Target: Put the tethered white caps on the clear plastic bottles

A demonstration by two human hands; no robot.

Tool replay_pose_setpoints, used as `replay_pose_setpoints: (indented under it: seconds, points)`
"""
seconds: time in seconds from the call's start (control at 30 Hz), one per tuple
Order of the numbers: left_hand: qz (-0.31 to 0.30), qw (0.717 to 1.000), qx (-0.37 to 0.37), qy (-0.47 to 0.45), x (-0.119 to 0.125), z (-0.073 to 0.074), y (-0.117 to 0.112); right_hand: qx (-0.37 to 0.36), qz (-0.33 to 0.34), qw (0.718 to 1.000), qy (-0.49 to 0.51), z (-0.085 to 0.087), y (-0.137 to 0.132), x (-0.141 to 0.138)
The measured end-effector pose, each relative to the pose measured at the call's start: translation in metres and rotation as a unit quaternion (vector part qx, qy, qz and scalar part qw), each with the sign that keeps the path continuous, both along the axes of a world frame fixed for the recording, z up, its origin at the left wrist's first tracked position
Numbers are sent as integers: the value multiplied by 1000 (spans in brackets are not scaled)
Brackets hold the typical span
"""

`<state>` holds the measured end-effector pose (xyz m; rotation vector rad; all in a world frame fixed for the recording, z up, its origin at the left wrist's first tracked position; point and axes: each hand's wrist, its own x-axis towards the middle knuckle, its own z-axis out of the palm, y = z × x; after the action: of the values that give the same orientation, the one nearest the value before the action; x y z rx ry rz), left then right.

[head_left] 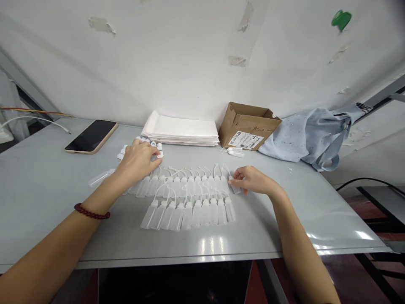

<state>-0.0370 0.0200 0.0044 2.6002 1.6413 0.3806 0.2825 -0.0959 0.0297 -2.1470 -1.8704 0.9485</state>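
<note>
My left hand reaches over a cluster of small white caps and pinches one cap between thumb and finger. Below it, two rows of small translucent squeeze bottles with thin white tubes lie on the table: an upper row and a lower row. At the right end of the upper row, my right hand has its fingertips closed on the neck of a bottle. A single bottle lies apart, partly behind my left forearm.
A phone lies at the back left of the grey table. Along the wall are a stack of white envelopes, an open cardboard box and a pale blue cloth bag. Loose bottles lie before the box.
</note>
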Motion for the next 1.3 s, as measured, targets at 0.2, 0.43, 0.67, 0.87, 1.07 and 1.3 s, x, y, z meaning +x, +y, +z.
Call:
replay_pose_setpoints:
  seconds: [0.2,0.43,0.67,0.87,1.07,1.3]
  points:
    - [-26,985,-31,-169,12,11,-21,67,-34,997,26,0,1,-1]
    - [-63,892,-233,-382,32,23,-55,205,-98,962,150,-4,2,-9]
    - [-84,788,-375,-481,40,21,-66,355,-44,920,158,-16,-3,-34]
    - [-111,756,-416,-492,45,17,-73,470,120,871,75,-18,-16,-64]
    - [-78,775,-356,-516,51,17,-85,498,155,851,70,-20,-24,-83]
    - [-111,740,-404,-527,56,18,-88,506,146,848,61,-23,-25,-85]
